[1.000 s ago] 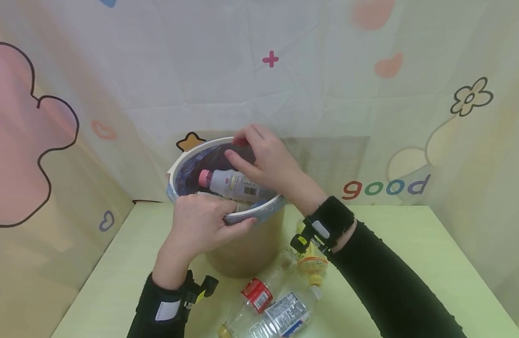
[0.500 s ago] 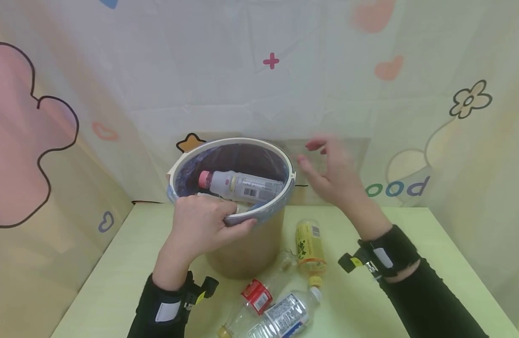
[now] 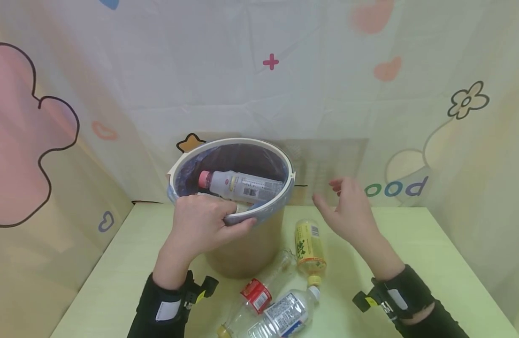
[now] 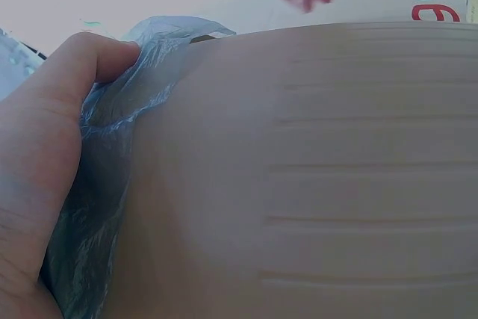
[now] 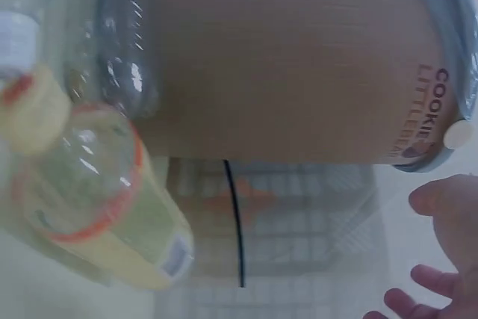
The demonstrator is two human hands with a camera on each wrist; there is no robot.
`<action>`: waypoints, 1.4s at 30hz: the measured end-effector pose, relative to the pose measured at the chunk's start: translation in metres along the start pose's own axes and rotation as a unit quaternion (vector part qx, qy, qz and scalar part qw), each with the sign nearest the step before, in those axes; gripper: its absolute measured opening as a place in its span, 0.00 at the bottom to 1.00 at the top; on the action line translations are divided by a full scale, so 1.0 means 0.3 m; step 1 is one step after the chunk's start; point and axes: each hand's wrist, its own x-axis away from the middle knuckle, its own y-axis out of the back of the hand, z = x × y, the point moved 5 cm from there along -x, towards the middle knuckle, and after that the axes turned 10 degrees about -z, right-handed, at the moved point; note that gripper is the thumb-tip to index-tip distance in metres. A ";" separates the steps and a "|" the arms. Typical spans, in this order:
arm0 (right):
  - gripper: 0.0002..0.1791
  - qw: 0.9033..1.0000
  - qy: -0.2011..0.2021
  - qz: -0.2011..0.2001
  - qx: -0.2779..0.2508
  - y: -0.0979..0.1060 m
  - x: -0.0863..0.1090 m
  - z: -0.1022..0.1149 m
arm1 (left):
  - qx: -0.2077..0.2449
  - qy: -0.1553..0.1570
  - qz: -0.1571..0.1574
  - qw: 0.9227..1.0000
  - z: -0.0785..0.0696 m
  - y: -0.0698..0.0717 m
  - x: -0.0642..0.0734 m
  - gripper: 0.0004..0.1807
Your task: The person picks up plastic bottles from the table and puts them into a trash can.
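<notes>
A brown trash bin (image 3: pixel 248 246) with a blue liner bag (image 4: pixel 112 140) folded over its rim stands on the table. My left hand (image 3: pixel 204 220) grips the bin's near rim, fingers inside and thumb outside over the bag. Inside the bin lies a bottle with a pink cap (image 3: pixel 242 185). To the right of the bin my right hand (image 3: pixel 348 213) hangs in the air with nothing in it, its fingers loosely bent. Nearest to it on the table lies a yellow-labelled bottle (image 3: pixel 310 244), blurred and large in the right wrist view.
A clear bottle with a red label (image 3: pixel 257 295) and another clear bottle with a white cap (image 3: pixel 286 312) lie side by side in front of the bin. Behind the pale table (image 3: pixel 390 249) hangs a printed curtain (image 3: pixel 318 98). A black cord (image 5: pixel 237 237) shows beyond the bin.
My right hand has moved from over the bin's opening out to the right, then down toward the yellow-labelled bottle. The left hand, bin and bottles have stayed in place.
</notes>
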 end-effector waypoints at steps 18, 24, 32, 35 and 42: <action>0.52 0.988 -0.098 0.103 0.060 -0.179 0.197 -0.110 | -0.001 0.003 0.000 1.000 0.002 -0.003 0.003 0.29; 0.58 0.982 -0.113 0.126 0.087 -0.203 0.219 -0.112 | -0.003 0.006 0.000 1.000 0.005 -0.004 0.007 0.29; 0.59 0.978 -0.114 0.137 0.104 -0.226 0.229 -0.123 | -0.002 0.004 0.000 1.000 0.004 -0.005 0.005 0.29; 0.59 0.978 -0.115 0.137 0.105 -0.232 0.231 -0.128 | -0.001 0.003 0.001 1.000 0.004 -0.005 0.004 0.29; 0.59 0.976 -0.121 0.145 0.105 -0.246 0.241 -0.139 | 0.002 0.005 0.006 1.000 0.005 -0.006 0.003 0.29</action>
